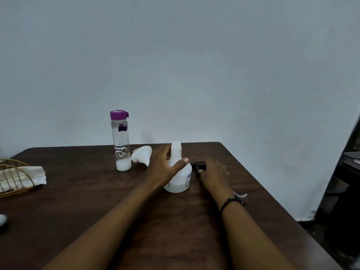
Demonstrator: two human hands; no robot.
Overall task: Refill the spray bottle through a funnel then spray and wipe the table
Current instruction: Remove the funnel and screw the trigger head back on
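A white spray bottle [178, 181] stands uncapped on the dark wooden table [101, 207], with a little liquid in its base. My left hand [165, 166] wraps around its shoulder, thumb in front and fingers behind the neck. The black spray head [199, 165] lies on the table just right of the bottle, and its white dip tube [241, 195] pokes out beside my wrist. My right hand [214, 176] lies over the spray head, blurred; its grip is unclear. A white funnel [141, 155] lies on its side behind my left hand. A clear bottle with a purple cap [121, 141] holds white liquid.
A wicker basket [11, 190] holding a white cloth [25, 177] sits at the left edge. A white object [2, 219] shows at the far left. The table's right edge runs diagonally, with dark furniture [346, 182] beyond it. A wall stands behind.
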